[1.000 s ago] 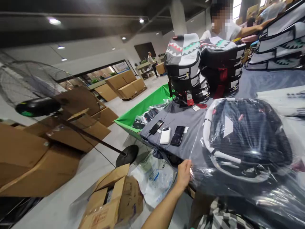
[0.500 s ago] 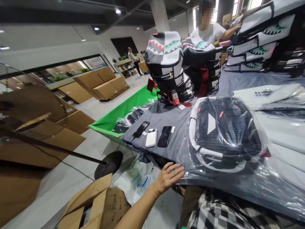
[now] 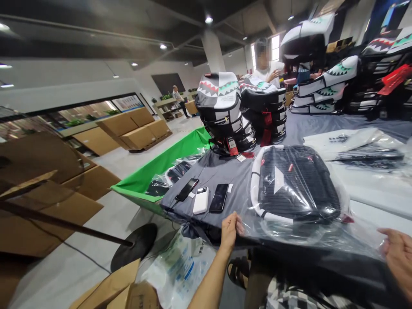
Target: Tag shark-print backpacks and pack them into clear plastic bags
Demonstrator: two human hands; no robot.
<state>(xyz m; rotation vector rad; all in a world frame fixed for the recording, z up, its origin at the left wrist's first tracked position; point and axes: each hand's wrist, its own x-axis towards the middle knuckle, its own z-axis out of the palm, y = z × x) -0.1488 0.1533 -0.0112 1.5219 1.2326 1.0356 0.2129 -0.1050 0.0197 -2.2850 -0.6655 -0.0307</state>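
A black ribbed backpack [image 3: 299, 189] with white trim lies flat on the grey-covered table inside a clear plastic bag [image 3: 283, 229]. At the bag's near left corner, my left hand [image 3: 229, 229] has its fingers closed on the loose film. My right hand [image 3: 397, 253], partly cut off by the right edge, pinches the film at the opposite near corner, with its index finger extended. The bag's open-looking near edge stretches between both hands. Left of the bag lie a black phone [image 3: 219, 197], a white power bank [image 3: 201, 200] and another dark phone [image 3: 187, 189].
Stacked backpacks [image 3: 219, 98] stand behind, with more at the far right. Flat plastic bags [image 3: 370, 150] lie to the right. A green-lined bin [image 3: 135, 184] holds bagged backpacks. Cardboard boxes [image 3: 131, 128] and a round stand base [image 3: 135, 246] occupy the floor. A person [image 3: 265, 64] stands beyond the table.
My left hand has gone from lying spread at the table edge to gripping the bag's film. My right hand has come into view at the right. The camera view has shifted.
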